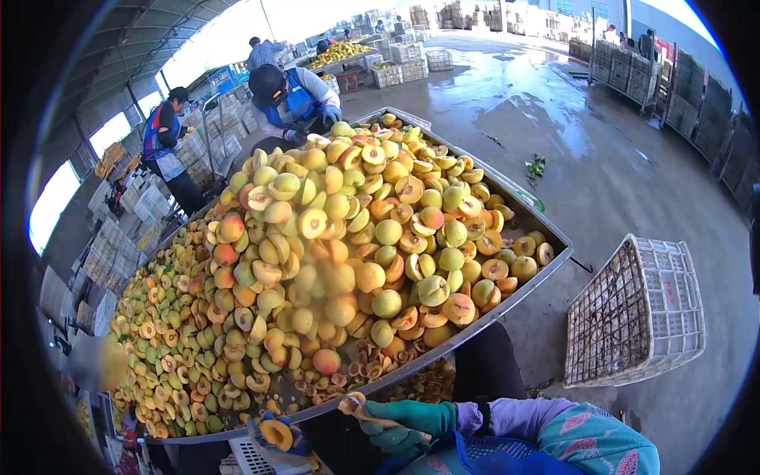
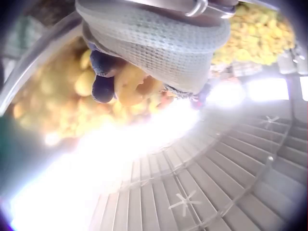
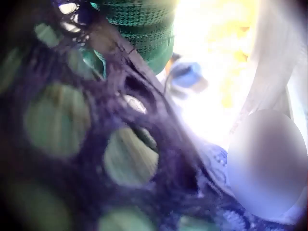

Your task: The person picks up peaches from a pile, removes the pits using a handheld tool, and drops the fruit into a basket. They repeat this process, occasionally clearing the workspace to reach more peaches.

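My left hand, in a glove with a white knit back and dark blue fingers, grips a peach half with a round hollow in its cut face. The left wrist view shows blue fingertips around the peach flesh. Just right of it, my right hand in a green knit glove holds a slim wooden-handled tool that slants across the palm. A brownish piece sits at the tool's upper end; its kind is unclear. A sleeve blocks most of the right wrist view, leaving part of the green glove.
Before me a metal-rimmed table bears a high heap of peach halves. Brown scraps lie by its near edge. A white basket stands below my left hand, a white crate at right. A person works across the heap.
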`<action>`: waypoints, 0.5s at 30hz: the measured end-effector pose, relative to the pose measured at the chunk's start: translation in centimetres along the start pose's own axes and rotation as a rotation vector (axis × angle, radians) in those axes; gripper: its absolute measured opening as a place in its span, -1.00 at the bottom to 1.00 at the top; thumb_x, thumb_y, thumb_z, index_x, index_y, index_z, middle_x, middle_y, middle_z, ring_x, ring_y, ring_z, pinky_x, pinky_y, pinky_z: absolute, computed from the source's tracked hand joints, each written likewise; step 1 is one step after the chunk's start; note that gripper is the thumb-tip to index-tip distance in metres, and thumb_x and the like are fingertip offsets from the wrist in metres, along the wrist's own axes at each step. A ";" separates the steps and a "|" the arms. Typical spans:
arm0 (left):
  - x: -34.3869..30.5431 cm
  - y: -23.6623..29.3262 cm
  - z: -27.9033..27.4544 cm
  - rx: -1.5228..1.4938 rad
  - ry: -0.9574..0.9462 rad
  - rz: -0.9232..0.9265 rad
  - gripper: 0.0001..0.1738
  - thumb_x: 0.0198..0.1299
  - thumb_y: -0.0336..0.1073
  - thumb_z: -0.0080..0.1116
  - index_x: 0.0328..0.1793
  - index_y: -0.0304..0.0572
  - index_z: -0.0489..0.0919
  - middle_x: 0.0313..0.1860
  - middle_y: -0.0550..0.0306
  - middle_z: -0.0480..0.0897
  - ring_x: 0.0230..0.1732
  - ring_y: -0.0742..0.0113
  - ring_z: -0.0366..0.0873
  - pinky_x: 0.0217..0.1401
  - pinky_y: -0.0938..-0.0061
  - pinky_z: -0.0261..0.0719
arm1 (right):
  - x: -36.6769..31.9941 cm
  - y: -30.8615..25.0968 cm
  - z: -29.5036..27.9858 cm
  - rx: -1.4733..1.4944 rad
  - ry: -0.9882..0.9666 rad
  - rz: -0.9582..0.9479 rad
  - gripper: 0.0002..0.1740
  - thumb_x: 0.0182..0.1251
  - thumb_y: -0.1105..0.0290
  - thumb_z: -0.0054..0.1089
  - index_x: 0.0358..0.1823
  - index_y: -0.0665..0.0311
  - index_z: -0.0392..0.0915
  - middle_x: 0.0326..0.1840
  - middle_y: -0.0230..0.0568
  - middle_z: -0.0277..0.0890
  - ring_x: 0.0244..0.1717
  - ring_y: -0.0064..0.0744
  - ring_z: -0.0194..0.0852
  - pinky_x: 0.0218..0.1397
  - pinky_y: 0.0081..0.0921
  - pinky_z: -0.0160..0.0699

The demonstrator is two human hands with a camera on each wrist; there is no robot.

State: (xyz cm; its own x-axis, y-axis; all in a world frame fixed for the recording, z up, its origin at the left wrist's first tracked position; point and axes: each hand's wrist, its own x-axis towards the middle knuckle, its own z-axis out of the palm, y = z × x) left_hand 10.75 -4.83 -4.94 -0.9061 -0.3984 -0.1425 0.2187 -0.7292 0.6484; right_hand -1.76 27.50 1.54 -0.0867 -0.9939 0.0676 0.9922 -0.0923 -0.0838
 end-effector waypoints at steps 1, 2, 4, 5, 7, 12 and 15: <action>0.9 1.8 -1.3 0.641 0.230 -0.001 -0.60 0.45 -0.02 -0.02 0.03 -0.26 0.51 -0.18 -0.02 0.55 -0.21 0.22 0.54 -0.17 0.33 0.52 | -0.7 -0.7 -1.0 -0.072 0.101 0.017 -0.56 0.57 -0.12 -0.22 -0.27 0.09 0.32 -0.75 -0.50 0.13 -0.89 -0.66 0.04 -0.87 -0.63 0.02; 1.3 3.1 0.4 1.283 0.465 -0.012 -0.58 0.42 -0.03 0.04 -0.24 -0.31 0.55 -0.58 0.05 0.59 -0.56 0.34 0.52 -0.46 0.55 0.47 | -0.7 -1.4 -2.4 -0.147 0.197 0.036 -0.54 0.55 -0.14 -0.19 -0.28 0.09 0.33 -0.75 -0.50 0.13 -0.89 -0.66 0.06 -0.86 -0.63 0.03; 0.3 2.3 7.1 2.212 0.686 -0.016 -0.56 0.12 -0.08 0.29 0.01 -0.24 0.63 0.17 -0.26 0.54 0.05 -0.10 0.57 0.09 0.18 0.54 | 0.1 -0.6 -5.6 -0.198 0.528 0.080 -0.48 0.50 -0.20 -0.13 -0.38 0.09 0.37 -0.75 -0.46 0.18 -0.87 -0.62 0.07 -0.79 -0.62 0.14; 2.1 1.1 7.2 2.151 0.588 0.259 -0.55 0.10 -0.03 0.30 -0.06 -0.25 0.63 -0.04 -0.21 0.59 -0.12 -0.09 0.57 0.02 0.19 0.56 | 0.4 0.0 -5.8 -0.345 0.577 0.036 -0.47 0.50 -0.20 -0.13 -0.40 0.10 0.37 -0.75 -0.46 0.19 -0.86 -0.61 0.08 -0.77 -0.61 0.16; 5.6 -2.4 9.3 1.998 0.346 0.429 -0.51 0.05 0.03 0.32 -0.08 -0.22 0.61 -0.22 -0.16 0.65 -0.26 -0.12 0.60 -0.04 0.16 0.58 | -0.6 -1.3 -2.1 -0.831 0.691 0.034 -0.45 0.51 -0.19 -0.16 -0.38 0.15 0.40 -0.72 -0.44 0.22 -0.79 -0.55 0.14 -0.71 -0.58 0.22; 14.1 -10.7 14.6 2.206 0.011 0.073 -0.27 -0.10 0.12 0.38 0.14 -0.16 0.51 -0.18 -0.15 0.68 -0.07 -0.19 0.66 -0.01 0.11 0.62 | -0.9 -2.2 -0.3 -0.601 0.758 -0.151 -0.44 0.52 -0.18 -0.16 -0.24 0.22 0.47 -0.63 -0.39 0.34 -0.69 -0.53 0.24 -0.62 -0.54 0.31; 15.5 -9.0 12.4 1.977 -0.240 0.103 -0.34 -0.06 -0.04 0.38 0.17 -0.17 0.50 -0.13 -0.17 0.68 -0.11 -0.09 0.68 -0.02 0.20 0.64 | -1.1 -1.0 -2.9 -0.765 0.843 -0.354 -0.48 0.52 -0.12 -0.10 -0.15 0.24 0.49 -0.55 -0.41 0.37 -0.61 -0.58 0.30 -0.54 -0.57 0.35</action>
State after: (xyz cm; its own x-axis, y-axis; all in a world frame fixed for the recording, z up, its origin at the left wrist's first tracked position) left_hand -9.78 2.47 -3.75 -0.9766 -0.1988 -0.0820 -0.2144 0.8686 0.4467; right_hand -2.87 28.49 -1.29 -0.6600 -0.6055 -0.4447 0.6153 -0.0961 -0.7824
